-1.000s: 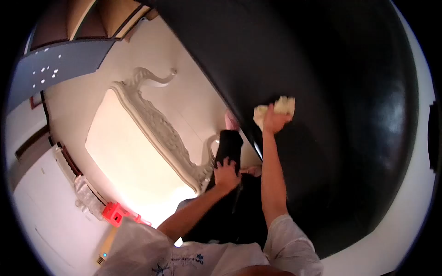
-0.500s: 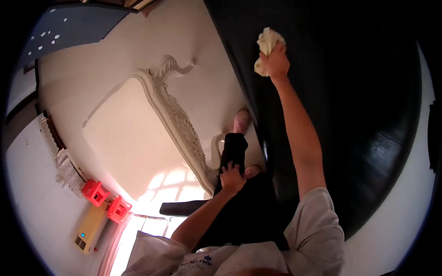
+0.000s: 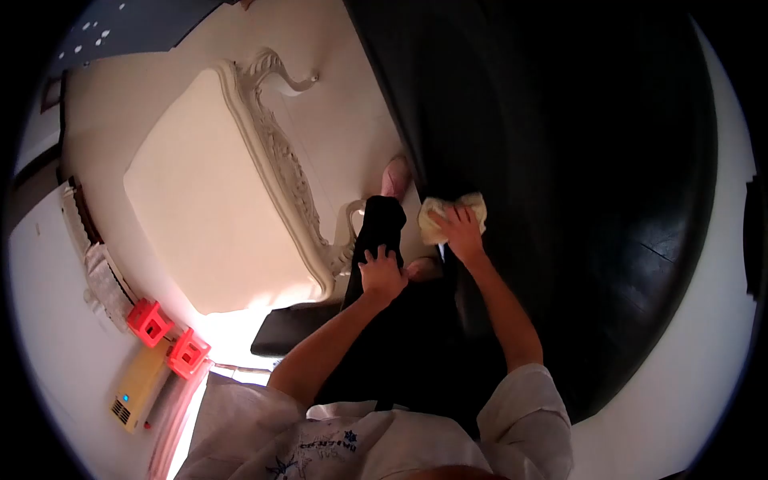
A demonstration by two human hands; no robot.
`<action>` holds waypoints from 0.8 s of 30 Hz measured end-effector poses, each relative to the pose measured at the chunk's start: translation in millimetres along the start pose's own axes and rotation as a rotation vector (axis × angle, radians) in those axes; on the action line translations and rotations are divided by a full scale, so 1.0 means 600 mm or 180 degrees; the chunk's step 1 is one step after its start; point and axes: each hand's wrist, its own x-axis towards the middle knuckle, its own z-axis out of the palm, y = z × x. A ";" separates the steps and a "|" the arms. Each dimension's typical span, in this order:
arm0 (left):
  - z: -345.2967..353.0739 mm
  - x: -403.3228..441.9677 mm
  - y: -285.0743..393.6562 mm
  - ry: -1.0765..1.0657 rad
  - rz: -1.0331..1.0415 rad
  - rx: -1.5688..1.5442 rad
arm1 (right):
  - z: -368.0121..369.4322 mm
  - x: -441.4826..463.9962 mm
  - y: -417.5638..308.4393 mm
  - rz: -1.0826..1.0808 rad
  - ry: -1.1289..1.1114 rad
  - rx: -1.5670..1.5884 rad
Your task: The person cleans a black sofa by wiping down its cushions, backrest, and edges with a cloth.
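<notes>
Left hand (image 3: pixel 383 276) on the leg (image 3: pixel 379 224), fingers (image 3: pixel 382 254) spread — right hand (image 3: pixel 464 234) palm down, right arm (image 3: pixel 509 312) outstretched

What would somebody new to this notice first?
Probably the pale cloth under the right hand, standing out against the big black surface on the right. Next, the cream table with its carved edge on the left, then two bright red stools at lower left.

The right hand (image 3: pixel 464 232) presses a pale yellow cloth (image 3: pixel 434 222) on the near edge of the black surface (image 3: pixel 520 160) at right. The left hand (image 3: pixel 382 277) rests on the dark-trousered leg (image 3: pixel 379 228); left of it stands a carved cream table (image 3: pixel 216 192).
</notes>
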 end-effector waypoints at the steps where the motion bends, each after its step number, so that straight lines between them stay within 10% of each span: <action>1: 0.012 -0.010 0.004 0.0080 0.0034 0.0129 | 0.004 -0.041 -0.009 -0.0038 0.0022 -0.0016; 13: -0.003 -0.084 -0.002 0.0933 0.0122 -0.0855 | 0.062 -0.155 0.004 -0.1028 0.0085 0.0106; 24: -0.119 0.058 -0.020 0.0597 -0.0176 -0.0981 | 0.003 0.388 0.042 -0.1482 -0.0182 -0.0439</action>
